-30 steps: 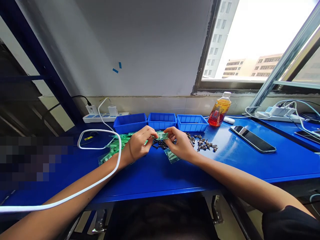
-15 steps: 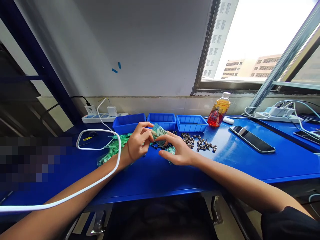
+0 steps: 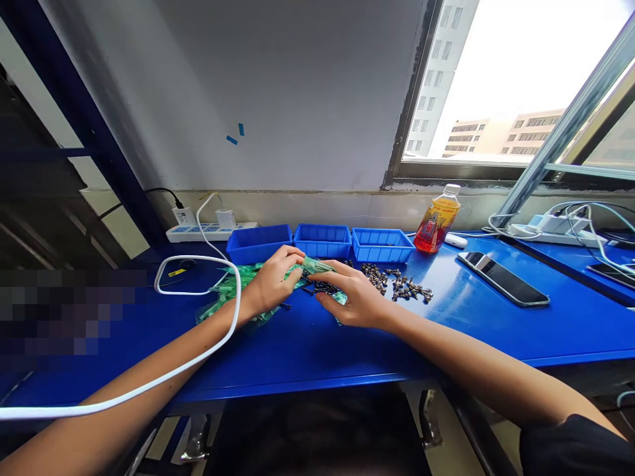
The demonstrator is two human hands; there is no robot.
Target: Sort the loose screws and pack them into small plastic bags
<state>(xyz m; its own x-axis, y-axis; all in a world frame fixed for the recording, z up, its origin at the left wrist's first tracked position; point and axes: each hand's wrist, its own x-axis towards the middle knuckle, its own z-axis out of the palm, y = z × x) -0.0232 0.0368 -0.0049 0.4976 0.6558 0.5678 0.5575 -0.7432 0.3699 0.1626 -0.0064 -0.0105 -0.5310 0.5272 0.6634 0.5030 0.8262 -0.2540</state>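
My left hand (image 3: pixel 272 285) pinches a small clear green plastic bag (image 3: pixel 311 266) just above the blue table (image 3: pixel 446 330). My right hand (image 3: pixel 353 295) lies over a small heap of black screws (image 3: pixel 321 287), its fingers spread and touching them, next to the bag. A pile of more green bags (image 3: pixel 223 294) lies left of my left hand. A second scatter of dark screws (image 3: pixel 397 284) sits to the right of my right hand.
Three blue bins (image 3: pixel 321 239) stand in a row behind my hands. An orange drink bottle (image 3: pixel 436 219) and a phone (image 3: pixel 502 277) are at right. A white cable (image 3: pixel 198 264) loops over my left forearm; a power strip (image 3: pixel 198 231) lies at back left.
My left hand has lowered the green bag toward the table. My right hand has let go of the bag and dropped onto the black screws.
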